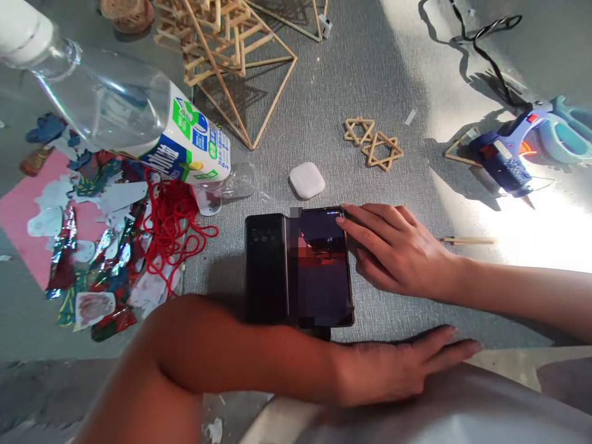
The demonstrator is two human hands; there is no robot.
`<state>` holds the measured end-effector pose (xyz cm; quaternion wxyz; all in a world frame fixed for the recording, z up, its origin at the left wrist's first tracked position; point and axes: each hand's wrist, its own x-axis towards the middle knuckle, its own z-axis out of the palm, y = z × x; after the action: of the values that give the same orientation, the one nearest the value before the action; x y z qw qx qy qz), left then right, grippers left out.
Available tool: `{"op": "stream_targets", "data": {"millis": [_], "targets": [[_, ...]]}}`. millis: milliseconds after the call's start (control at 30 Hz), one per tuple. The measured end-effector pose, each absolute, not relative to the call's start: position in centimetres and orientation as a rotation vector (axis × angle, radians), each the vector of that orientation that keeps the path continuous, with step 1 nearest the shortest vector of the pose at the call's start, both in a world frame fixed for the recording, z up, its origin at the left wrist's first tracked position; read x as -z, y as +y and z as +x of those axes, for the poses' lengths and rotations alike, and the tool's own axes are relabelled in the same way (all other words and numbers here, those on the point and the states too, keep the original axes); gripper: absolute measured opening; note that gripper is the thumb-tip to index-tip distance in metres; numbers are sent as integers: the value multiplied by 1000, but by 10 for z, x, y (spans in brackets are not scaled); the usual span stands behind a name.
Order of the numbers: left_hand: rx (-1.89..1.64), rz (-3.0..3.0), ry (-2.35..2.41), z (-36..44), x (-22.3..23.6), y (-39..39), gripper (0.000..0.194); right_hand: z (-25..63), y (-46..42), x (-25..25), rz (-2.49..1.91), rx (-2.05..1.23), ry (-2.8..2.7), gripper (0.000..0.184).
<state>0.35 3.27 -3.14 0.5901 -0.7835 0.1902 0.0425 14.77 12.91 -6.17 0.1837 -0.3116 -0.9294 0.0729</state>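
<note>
A phone (324, 290) with a lit, dark screen lies on the grey tabletop. My right hand (393, 246) reaches in from the right with its fingers stretched out, the fingertips at the phone's upper right corner. My left forearm crosses below the phone, hiding part of the lower edge. At the table's near edge rests my left hand (402, 367), fingers extended and holding nothing. Directly left of the phone is a dark, flat, glossy device (266, 265) with small round marks. A white earbud case (307, 180) sits just above them.
A clear plastic bottle (124, 105) lies upper left, near red string (171, 216) and foil scraps (124, 246). Wooden-stick frames (272, 102) stand behind. Two stick stars (383, 150) lie beyond the phone; a blue glue gun (504, 151) and scissors handles (568, 132) are upper right.
</note>
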Motion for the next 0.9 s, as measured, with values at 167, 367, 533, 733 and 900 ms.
{"op": "stream_targets", "data": {"millis": [167,367,533,733,900], "targets": [[-196,-931,575,4,33,29,35,148,130,62,-877,-199,-2632,59],[-274,-1092,520,5,42,18,28,148,130,61,-859,-162,-2636,56],[-248,-1479,494,5,34,23,41,148,130,62,-871,-189,-2632,60],[-202,-2063,355,4,34,25,92,149,130,61,-874,-195,-2636,60],[-172,-1845,319,1,39,21,76,149,130,61,-880,-226,-2636,64]]}}
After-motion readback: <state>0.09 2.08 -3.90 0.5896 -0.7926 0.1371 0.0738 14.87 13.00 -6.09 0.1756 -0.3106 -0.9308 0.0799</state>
